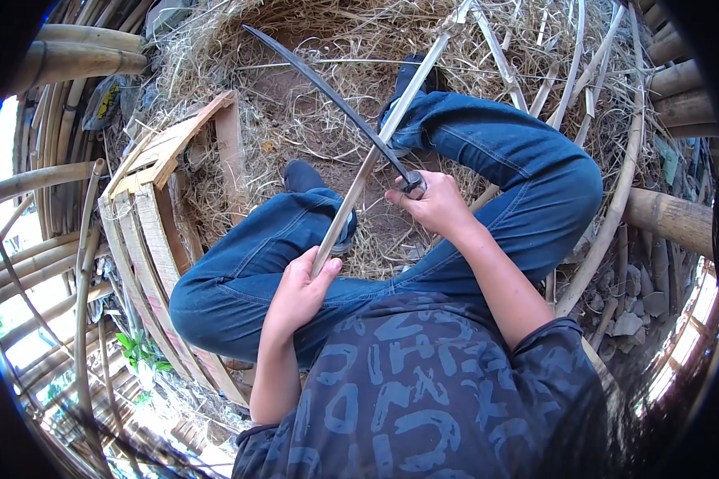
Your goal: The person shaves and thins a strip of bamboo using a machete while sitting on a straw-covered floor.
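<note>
I see left hand (297, 289) fingers clamped on pale straight strip (348, 208), right hand (438, 206) fingers on dark curved blade (328, 89). Shavings (216, 44) litter earth floor (315, 148); bamboo poles (88, 61) alongside.

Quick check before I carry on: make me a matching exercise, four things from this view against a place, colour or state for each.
Things:
1. long dark blade
2. pale strip
3. slatted wooden structure
4. trousers

Places, colours, states:
A. blue
B. held in the right hand
C. standing beyond the left knee
D. held in the left hand

Pairs: 1-B, 2-D, 3-C, 4-A
</note>
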Tool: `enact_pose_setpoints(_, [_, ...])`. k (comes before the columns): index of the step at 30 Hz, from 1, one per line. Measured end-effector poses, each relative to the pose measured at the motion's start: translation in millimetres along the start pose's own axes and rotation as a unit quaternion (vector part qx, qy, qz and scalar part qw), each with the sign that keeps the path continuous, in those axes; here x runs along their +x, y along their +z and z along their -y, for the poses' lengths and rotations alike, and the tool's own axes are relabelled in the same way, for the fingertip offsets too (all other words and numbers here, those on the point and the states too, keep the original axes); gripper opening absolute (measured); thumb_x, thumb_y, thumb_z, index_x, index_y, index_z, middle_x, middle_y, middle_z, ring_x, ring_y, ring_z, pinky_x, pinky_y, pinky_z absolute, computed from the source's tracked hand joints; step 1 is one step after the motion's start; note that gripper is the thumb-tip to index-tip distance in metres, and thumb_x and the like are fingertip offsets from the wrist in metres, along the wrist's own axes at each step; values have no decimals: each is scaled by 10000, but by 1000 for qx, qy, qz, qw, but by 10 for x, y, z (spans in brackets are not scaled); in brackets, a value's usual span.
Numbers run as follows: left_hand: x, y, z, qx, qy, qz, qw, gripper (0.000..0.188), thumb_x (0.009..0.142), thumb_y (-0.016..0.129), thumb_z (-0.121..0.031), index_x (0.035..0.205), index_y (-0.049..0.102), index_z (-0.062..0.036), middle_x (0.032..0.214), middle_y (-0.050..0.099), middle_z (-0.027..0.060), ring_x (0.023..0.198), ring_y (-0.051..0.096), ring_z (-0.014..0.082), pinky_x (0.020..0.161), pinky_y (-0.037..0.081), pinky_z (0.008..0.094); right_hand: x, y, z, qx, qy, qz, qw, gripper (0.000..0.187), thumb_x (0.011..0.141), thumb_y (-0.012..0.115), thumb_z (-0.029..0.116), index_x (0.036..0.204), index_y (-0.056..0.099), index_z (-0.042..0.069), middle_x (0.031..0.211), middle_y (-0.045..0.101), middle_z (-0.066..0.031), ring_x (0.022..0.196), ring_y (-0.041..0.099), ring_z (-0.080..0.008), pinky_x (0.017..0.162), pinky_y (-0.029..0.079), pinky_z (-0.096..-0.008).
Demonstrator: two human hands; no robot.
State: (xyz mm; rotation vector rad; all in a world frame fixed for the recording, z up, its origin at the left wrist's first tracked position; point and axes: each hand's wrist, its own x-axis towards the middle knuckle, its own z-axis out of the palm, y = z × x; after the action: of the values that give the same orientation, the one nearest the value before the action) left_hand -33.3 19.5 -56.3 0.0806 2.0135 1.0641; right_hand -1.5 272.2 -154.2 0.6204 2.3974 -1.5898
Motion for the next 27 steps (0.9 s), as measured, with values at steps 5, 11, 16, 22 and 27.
enact_pose_setpoints(5, [10,1,-22,-2,-1,6,1000,274,990,591,-252,933,572,15,704,455,-50,662,382,51,574,345,251,-22,-70,77,9,29,32,999,481,761,826,431,717,603,7,600,610,-90,543,539,-178,575,459,-359])
enact_pose_setpoints(11, [10,-49,-3,-42,-13,23,999,224,1002,580,-237,920,579,-29,696,452,-69,611,374,18,523,323,220,-129,-106,179,5,-8,36,999,427,820,779,325,986,583,-16,757,670,-162,691,676,-286,657,506,-398])
enact_pose_setpoints(16, [55,-113,112,-87,-24,43,995,268,1000,588,-251,960,622,12,728,502,-50,679,413,50,591,380,247,-338,-156,213,6,-57,0,998,421,894,683,235,1171,499,-23,836,679,-221,808,673,-426,702,511,-472])
enact_pose_setpoints(22, [89,-98,145,-158,-65,76,982,281,1027,544,-269,892,594,-28,692,435,-79,647,372,35,554,341,245,-404,-351,255,-120,-121,25,985,397,952,622,307,1194,537,4,798,660,-252,781,653,-441,684,498,-499])
enact_pose_setpoints(27, [141,104,332,-53,20,14,998,286,1058,451,-255,833,505,-86,674,411,-78,580,371,24,509,325,207,-367,-319,291,-167,-38,32,985,427,959,585,427,1081,558,19,777,659,-251,784,651,-455,675,490,-532])
